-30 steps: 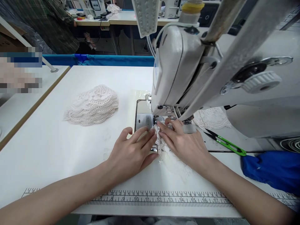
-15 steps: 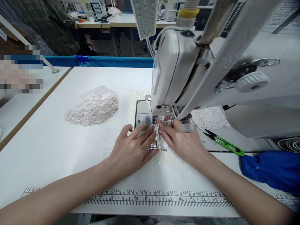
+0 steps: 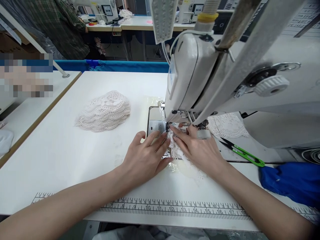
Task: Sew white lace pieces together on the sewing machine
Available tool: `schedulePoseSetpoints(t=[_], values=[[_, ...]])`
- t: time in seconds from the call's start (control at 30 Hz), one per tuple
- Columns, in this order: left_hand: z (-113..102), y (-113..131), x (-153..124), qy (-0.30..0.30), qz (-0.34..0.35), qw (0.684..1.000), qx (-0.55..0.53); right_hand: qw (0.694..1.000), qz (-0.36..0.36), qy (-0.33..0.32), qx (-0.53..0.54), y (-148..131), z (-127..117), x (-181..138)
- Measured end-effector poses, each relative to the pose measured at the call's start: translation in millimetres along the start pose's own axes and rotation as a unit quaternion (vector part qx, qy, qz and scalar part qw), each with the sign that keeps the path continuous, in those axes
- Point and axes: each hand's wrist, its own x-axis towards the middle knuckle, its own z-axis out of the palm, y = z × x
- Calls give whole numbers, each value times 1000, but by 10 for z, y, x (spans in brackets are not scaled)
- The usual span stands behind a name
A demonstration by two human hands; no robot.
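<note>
A piece of white lace (image 3: 177, 151) lies under the needle area of the white sewing machine (image 3: 185, 73). My left hand (image 3: 147, 153) rests palm down at its left side, fingers stretched and spread, the fingertips touching the lace edge. From the right, my right hand (image 3: 200, 146) holds the lace with thumb and index finger close to the presser foot; its other fingers are partly hidden. The metal needle plate (image 3: 156, 126) shows just beyond my left fingers. The needle itself cannot be made out.
A stack of lace pieces (image 3: 105, 111) sits on the left, more lace (image 3: 227, 126) behind my right hand. Green thread snips (image 3: 246, 156) and blue cloth (image 3: 290, 183) lie right. A printed ruler (image 3: 175, 210) runs along the front edge. A person's sleeve (image 3: 62, 23) shows beyond.
The whole view has shifted slightly, so everything sits a little further right. Both hands stay at the presser foot on the lace, with little change in their pose.
</note>
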Motion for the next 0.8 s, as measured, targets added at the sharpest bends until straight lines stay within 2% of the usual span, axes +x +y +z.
schedulePoseSetpoints(t=[0.43, 0.63, 0.8], values=[[2, -44, 30, 4, -1, 1000, 15, 1000, 7, 5, 11, 57, 52, 14], [19, -74, 35, 5, -2, 1000, 16, 996, -42, 36, 65, 74, -136, -12], [-32, -98, 57, -24, 5, 1000, -13, 983, -20, -82, 162, 25, -281, -51]])
